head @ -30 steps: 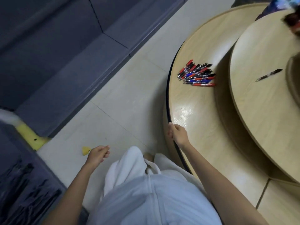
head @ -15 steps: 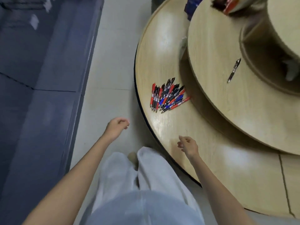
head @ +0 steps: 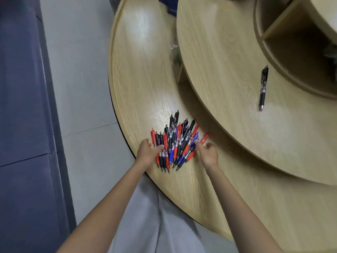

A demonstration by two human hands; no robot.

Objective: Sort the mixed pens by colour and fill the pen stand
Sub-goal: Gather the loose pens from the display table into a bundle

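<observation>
The mixed pen pile lies on the round table's lower tier, near its edge. My left hand rests loose-fingered against its left side. My right hand touches its right side; I cannot tell if it is pinching. A hasty sweep could roll pens onto the floor.

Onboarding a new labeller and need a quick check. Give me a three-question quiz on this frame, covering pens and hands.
1. True or false: a single black pen lies on the upper tier of the round wooden table, apart from the pile of mixed pens.
2. Which colours are in the pile? A: red, blue, black. B: green, yellow. C: black only.
3. Which hand is at the side of the pile nearer the outer edge of the lower tier: left hand or right hand?
Key: 1 true; 2 A; 3 left hand.
</observation>
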